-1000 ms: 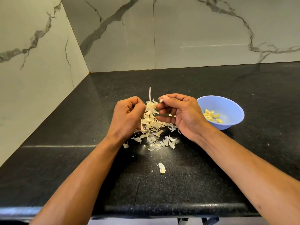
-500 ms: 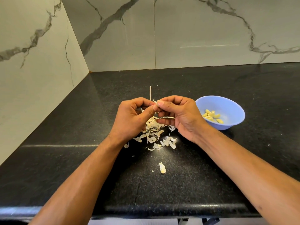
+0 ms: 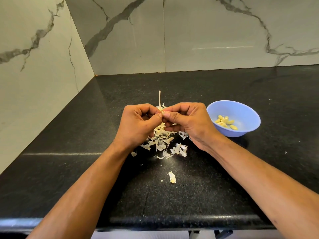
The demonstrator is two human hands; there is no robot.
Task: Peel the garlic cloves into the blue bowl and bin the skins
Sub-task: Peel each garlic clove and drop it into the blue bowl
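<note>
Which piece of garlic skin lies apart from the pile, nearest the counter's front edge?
The lone skin, alone on the counter, nearer the person than the pile of skins.

skins heaped on counter under both hands, bowl to their right holding cloves

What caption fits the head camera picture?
Two hands pinch a garlic clove above a skin pile, beside the blue bowl.

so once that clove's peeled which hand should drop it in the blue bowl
Right, probably. The right hand sits directly beside the blue bowl, while the left hand is across the skin pile from it. Both pinch the clove now.
</note>
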